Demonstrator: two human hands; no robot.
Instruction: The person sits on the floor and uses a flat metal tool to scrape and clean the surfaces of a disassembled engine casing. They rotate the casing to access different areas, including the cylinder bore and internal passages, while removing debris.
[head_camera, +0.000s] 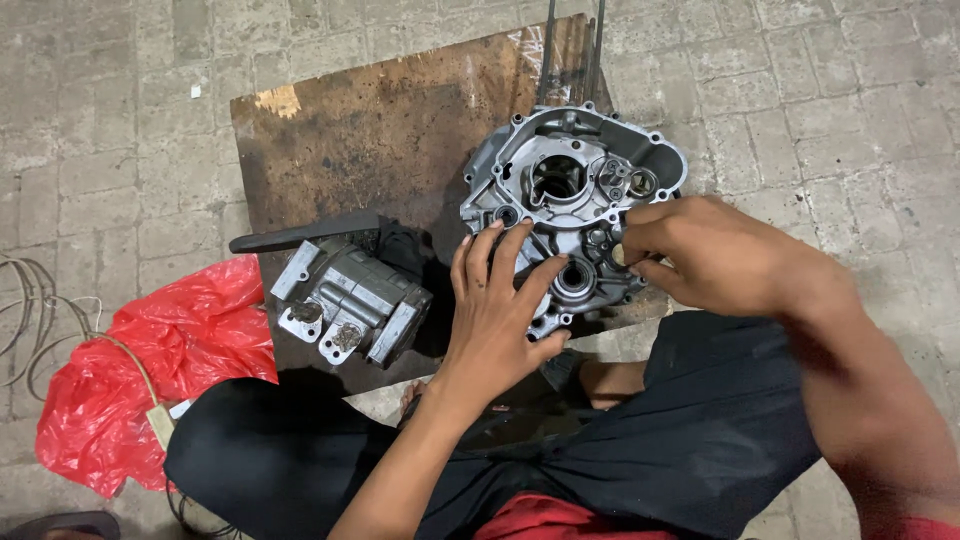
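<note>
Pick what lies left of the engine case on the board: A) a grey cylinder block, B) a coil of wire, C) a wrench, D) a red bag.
A: a grey cylinder block lies on the board just left of the engine case, beside the left hand.

Left of the crankcase half (570, 200) my way is blocked — the grey engine block (350, 300) sits close beside it. Behind it the stained board (380, 130) lies bare; rightward — open paving (820, 120).
</note>
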